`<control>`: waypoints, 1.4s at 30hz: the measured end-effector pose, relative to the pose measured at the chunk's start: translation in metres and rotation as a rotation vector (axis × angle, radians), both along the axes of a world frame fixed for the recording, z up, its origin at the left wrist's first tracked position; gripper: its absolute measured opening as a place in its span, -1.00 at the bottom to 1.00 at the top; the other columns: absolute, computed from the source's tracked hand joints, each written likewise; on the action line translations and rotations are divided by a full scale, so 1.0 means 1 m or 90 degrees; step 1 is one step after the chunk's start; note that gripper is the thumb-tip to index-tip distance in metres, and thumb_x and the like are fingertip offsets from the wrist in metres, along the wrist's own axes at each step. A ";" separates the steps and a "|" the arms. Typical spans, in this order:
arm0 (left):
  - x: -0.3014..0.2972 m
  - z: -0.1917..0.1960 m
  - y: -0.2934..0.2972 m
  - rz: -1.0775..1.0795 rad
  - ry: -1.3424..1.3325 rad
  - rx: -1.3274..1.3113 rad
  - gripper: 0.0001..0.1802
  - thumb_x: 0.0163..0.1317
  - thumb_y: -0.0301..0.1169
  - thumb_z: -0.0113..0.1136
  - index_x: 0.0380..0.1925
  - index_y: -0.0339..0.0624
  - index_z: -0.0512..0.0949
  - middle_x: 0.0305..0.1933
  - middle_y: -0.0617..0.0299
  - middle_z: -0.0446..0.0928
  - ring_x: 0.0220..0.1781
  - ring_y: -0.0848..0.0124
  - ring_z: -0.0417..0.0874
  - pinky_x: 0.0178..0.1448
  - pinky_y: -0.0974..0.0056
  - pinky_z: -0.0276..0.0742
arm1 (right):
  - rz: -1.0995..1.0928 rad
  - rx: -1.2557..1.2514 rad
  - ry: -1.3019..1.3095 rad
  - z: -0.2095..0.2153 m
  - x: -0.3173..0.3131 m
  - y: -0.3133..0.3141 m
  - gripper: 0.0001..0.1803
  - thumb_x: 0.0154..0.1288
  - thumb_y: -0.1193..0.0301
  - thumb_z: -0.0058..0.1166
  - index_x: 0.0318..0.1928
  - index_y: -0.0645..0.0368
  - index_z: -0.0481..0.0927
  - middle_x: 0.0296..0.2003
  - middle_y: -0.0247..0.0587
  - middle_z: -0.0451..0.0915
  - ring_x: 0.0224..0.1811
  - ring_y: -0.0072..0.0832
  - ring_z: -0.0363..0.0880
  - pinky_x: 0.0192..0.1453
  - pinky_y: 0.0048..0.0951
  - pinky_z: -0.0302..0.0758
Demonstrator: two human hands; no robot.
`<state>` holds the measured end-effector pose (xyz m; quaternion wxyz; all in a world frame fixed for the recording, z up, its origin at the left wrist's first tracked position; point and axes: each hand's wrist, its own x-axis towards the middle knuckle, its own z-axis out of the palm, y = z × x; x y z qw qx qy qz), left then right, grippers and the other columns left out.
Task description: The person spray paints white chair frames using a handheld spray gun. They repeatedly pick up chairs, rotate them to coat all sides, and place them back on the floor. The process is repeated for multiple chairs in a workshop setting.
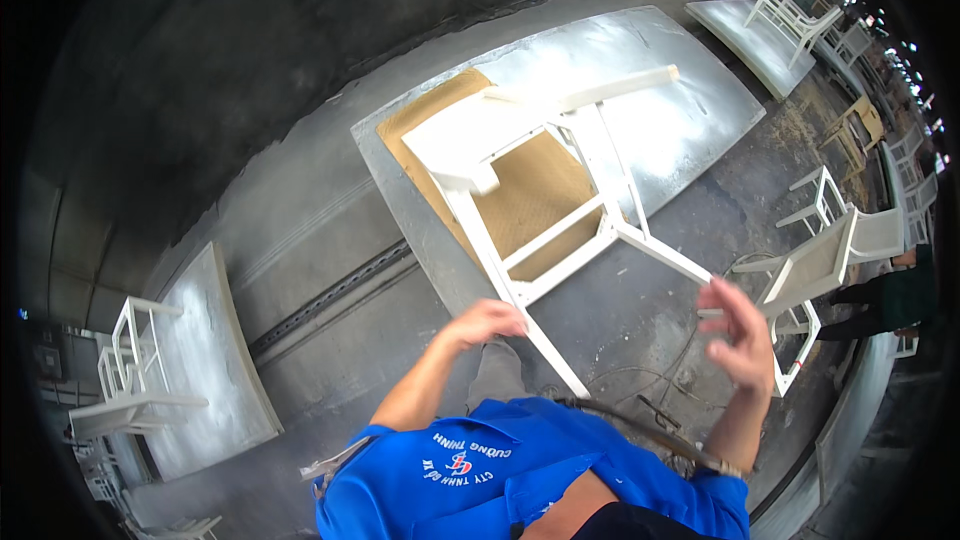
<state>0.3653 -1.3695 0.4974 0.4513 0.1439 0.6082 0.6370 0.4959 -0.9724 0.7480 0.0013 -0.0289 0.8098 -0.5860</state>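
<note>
A white chair frame lies tipped over on a metal-topped table, partly on a tan mat. Two of its legs point toward me past the table's near edge. My left hand has its fingers curled against the left leg, close to where a crossbar joins it. Beside the end of the right leg is my right hand, fingers spread and thumb apart, with nothing visible in it. Whether its fingertips touch that leg I cannot tell.
The shiny table extends to the far right. White chairs stand on a panel at left, and another chair is at right, near a person in dark clothing. A hose or cable trails over the floor.
</note>
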 end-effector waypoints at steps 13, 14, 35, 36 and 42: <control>-0.370 -0.159 -0.099 0.681 -0.284 -0.046 -0.13 0.47 0.25 0.06 0.36 -0.36 0.38 0.29 -0.20 0.53 0.36 -0.02 0.54 0.43 -0.14 0.43 | 0.058 0.365 -0.269 0.047 -0.091 -0.049 0.21 -0.20 -0.12 0.64 0.41 0.31 0.45 0.19 0.16 0.57 0.14 -0.04 0.64 0.09 -0.20 0.64; -0.379 -0.164 -0.097 0.685 -0.295 -0.028 -0.14 0.45 0.27 0.07 0.34 -0.36 0.40 0.24 -0.17 0.57 0.31 0.00 0.58 0.39 -0.12 0.50 | 0.077 0.393 -0.263 0.050 -0.102 -0.055 0.21 -0.20 -0.13 0.64 0.41 0.31 0.45 0.19 0.17 0.57 0.13 -0.03 0.65 0.10 -0.20 0.65; -0.363 -0.042 0.019 0.836 -0.199 0.234 -0.28 0.19 -0.24 0.34 0.24 -0.50 0.36 0.16 -0.15 0.51 0.25 0.06 0.55 0.33 -0.02 0.49 | -0.396 -0.008 0.007 0.068 -0.223 -0.077 -0.69 0.54 0.22 0.17 0.02 0.19 0.49 -0.19 -0.22 0.64 -0.29 -0.50 0.73 -0.43 -0.55 0.74; -0.358 -0.029 0.028 0.854 -0.189 0.225 -0.22 0.19 -0.23 0.35 0.28 -0.50 0.30 0.20 -0.16 0.47 0.27 0.06 0.53 0.34 -0.02 0.48 | -0.437 0.028 0.005 0.071 -0.228 -0.061 -0.71 0.54 0.21 0.18 -0.04 0.15 0.48 -0.25 -0.27 0.63 -0.34 -0.53 0.72 -0.47 -0.57 0.70; -0.345 0.040 0.087 0.920 -0.127 0.241 -0.12 0.16 -0.26 0.39 0.32 -0.47 0.13 0.32 -0.20 0.32 0.36 0.08 0.43 0.40 -0.03 0.42 | -0.515 0.000 0.115 0.071 -0.247 0.039 -0.78 0.50 0.28 0.24 -0.13 0.09 0.49 -0.38 -0.37 0.59 -0.53 -0.69 0.60 -0.62 -0.69 0.59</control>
